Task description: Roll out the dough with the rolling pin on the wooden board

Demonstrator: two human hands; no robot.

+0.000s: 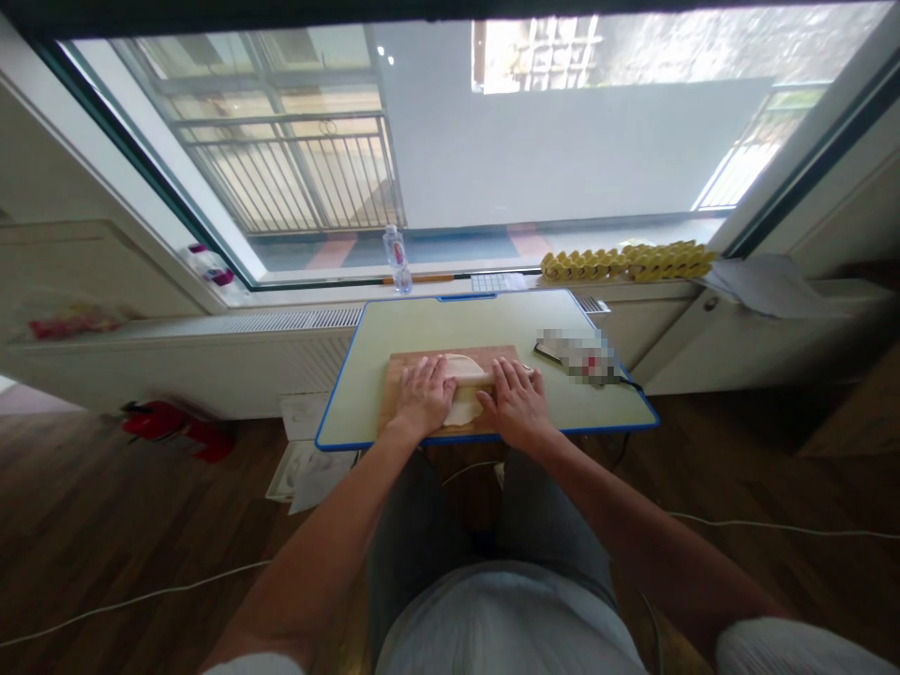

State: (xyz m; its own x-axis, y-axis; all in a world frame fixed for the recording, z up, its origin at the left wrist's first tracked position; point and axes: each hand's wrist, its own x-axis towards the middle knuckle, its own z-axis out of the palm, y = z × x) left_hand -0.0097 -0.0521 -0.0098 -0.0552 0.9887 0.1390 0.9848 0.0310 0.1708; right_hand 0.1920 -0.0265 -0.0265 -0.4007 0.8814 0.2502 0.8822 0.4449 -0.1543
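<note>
A light wooden rolling pin point(473, 381) lies crosswise over a flat, pale sheet of dough point(464, 411), which shows on both the far and near sides of the pin. Beneath the dough is a brown wooden board point(391, 398). My left hand point(426, 392) is over the pin's left part, fingers across the top and thumb toward the middle. On the right part, my right hand point(517, 397) holds it the same way, the thumb close to the dough. Both palms hide the pin's ends, at least in part.
The board rests on a small blue-edged table point(352, 398). A blurred-out object point(580, 356) with a dark cable lies at its right. On the windowsill stand a clear bottle point(397, 261) and a yellow ridged object point(625, 262). A red fire extinguisher point(179, 429) lies on the floor.
</note>
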